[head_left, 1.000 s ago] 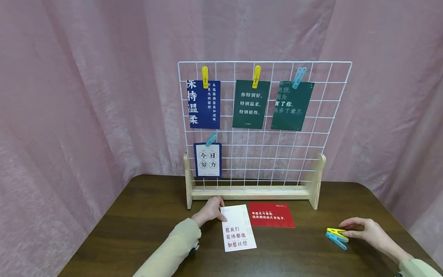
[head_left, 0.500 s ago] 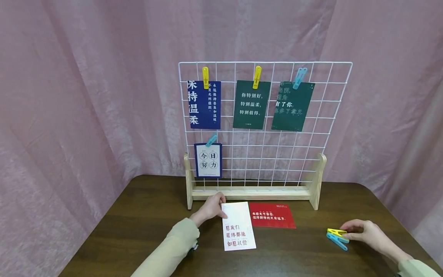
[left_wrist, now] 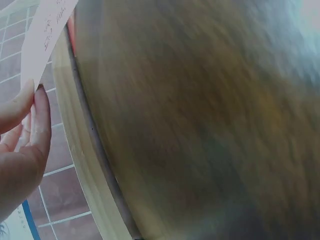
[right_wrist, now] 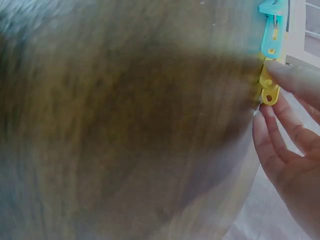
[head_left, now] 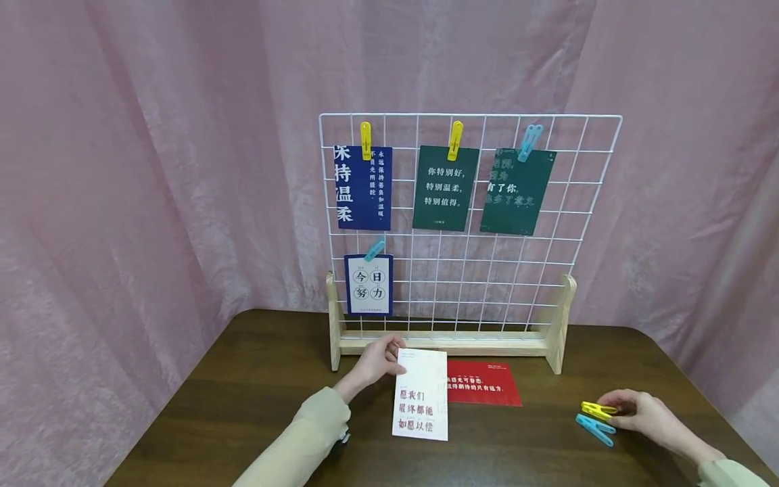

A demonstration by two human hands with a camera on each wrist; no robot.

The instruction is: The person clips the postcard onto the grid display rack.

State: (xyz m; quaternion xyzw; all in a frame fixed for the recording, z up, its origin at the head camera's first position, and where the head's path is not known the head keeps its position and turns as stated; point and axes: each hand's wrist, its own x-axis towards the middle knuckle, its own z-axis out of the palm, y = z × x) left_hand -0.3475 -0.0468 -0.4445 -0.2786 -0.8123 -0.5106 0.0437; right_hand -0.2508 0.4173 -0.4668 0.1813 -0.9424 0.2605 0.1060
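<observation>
In the head view my left hand (head_left: 374,362) pinches a white card (head_left: 420,396) with red lettering by its upper left edge. The left wrist view shows the white card (left_wrist: 42,45) tilted up between thumb and fingers. It overlaps a red card (head_left: 483,383) that lies on the table. At the right, my right hand (head_left: 651,419) pinches a yellow clothespin (head_left: 598,410) between thumb and fingers. Close beside it lies a blue clothespin (head_left: 595,429). From the right wrist, the yellow clothespin (right_wrist: 269,82) shows at the fingertips, in line with the blue clothespin (right_wrist: 272,37).
A white wire grid (head_left: 420,260) stands on a wooden base (head_left: 456,345) behind the cards. Clothespins hold a blue card (head_left: 365,193), two green cards (head_left: 445,189) and a blue-bordered white card (head_left: 370,304) on it. Pink curtain (head_left: 152,169) hangs behind the brown table (head_left: 243,379).
The white card has been lifted by my left hand, moving slightly right and farther over the red card. My right hand has drawn the yellow clothespin a little away from the blue one.
</observation>
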